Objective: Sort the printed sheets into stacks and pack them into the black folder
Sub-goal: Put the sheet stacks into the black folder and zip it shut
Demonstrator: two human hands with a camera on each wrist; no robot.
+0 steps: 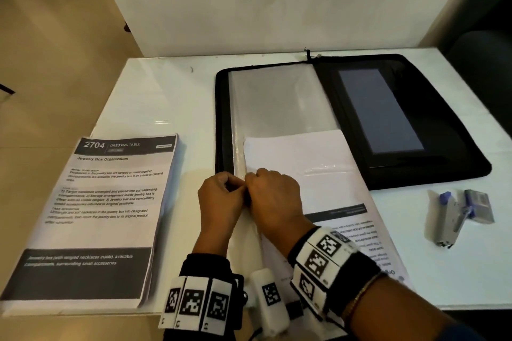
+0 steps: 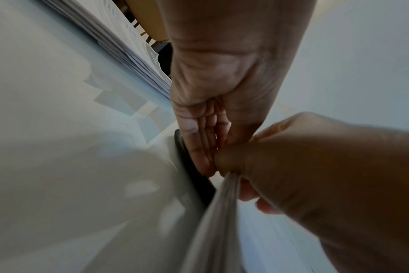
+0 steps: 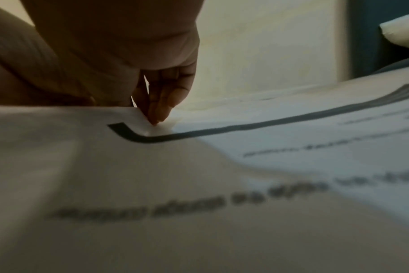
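Note:
The black folder [image 1: 454, 147] lies open on the white table [image 1: 166, 97], its left half covered by a clear plastic sleeve [image 1: 277, 97]. A bundle of printed sheets [image 1: 299, 158] lies partly inside that sleeve, with its printed near end sticking out toward me. Both hands meet at the bundle's left edge. My left hand [image 1: 239, 188] has curled fingers and pinches the sleeve's edge [image 2: 208, 162]. My right hand [image 1: 250, 180] pinches the sheets' edge [image 2: 220, 212] and corner [image 3: 156, 118]. A thick stack of printed sheets [image 1: 105, 202] headed "2704 Dressing Table" rests at the left.
A grey and blue stapler [image 1: 448, 219] and a small staple box [image 1: 480, 205] lie on the table at the right. A wall rises just behind the folder. The table's left edge drops off to the floor beside the thick stack.

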